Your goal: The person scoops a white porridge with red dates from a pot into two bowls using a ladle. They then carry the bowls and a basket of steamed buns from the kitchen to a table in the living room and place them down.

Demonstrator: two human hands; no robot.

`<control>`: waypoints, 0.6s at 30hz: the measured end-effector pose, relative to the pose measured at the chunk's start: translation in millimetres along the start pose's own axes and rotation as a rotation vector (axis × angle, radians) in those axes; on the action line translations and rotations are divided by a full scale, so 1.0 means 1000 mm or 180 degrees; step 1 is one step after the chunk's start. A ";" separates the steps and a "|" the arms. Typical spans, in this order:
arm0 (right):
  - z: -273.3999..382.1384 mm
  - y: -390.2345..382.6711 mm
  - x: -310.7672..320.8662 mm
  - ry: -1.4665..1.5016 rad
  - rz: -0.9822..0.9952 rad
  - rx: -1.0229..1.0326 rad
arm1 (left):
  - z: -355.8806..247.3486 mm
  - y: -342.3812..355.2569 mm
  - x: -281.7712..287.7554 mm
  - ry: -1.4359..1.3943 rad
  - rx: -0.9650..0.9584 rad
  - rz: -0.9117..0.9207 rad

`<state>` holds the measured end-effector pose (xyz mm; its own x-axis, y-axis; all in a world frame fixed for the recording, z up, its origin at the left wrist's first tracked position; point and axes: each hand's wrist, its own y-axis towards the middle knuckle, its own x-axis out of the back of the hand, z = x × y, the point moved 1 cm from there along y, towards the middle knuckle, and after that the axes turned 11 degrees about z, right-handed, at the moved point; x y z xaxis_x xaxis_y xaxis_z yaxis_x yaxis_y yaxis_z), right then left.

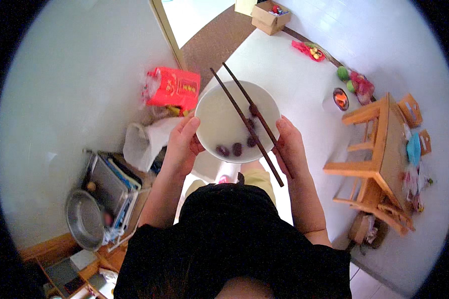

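Note:
A white bowl [203, 110] is held up in front of me between both hands. Pale, milky liquid [222, 107] fills it, with several dark red dates [237, 148] floating toward the near and right side. Two dark brown chopsticks [233, 101] lie slanted across the rim, their near ends sticking out past the bowl at the lower right. My left hand [186, 135] grips the bowl's left side, thumb at the rim. On the right side my right hand [288, 142] grips it, close to the chopsticks. The fingers beneath the bowl are mostly hidden.
A wooden table [391, 144] with chairs stands at the right. By the left wall are a red bag [177, 88], a white bin [137, 144] and a metal pan [85, 219]. A cardboard box [270, 17] sits far off, with watermelons [342, 74] and bags along the right wall.

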<state>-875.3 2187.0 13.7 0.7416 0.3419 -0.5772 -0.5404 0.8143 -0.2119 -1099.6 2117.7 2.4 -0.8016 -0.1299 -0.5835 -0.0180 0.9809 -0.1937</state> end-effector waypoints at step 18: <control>0.206 0.614 0.091 -0.0606 0.0987 -0.0915 | -0.134 0.535 0.057 -0.0079 -0.0682 -0.1166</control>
<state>-1057.9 2814.8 -6.8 0.5729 0.6506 -0.4985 -0.8165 0.5061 -0.2777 -1235.0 2654.7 -29.3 -0.7046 -0.4763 -0.5260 -0.4248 0.8769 -0.2249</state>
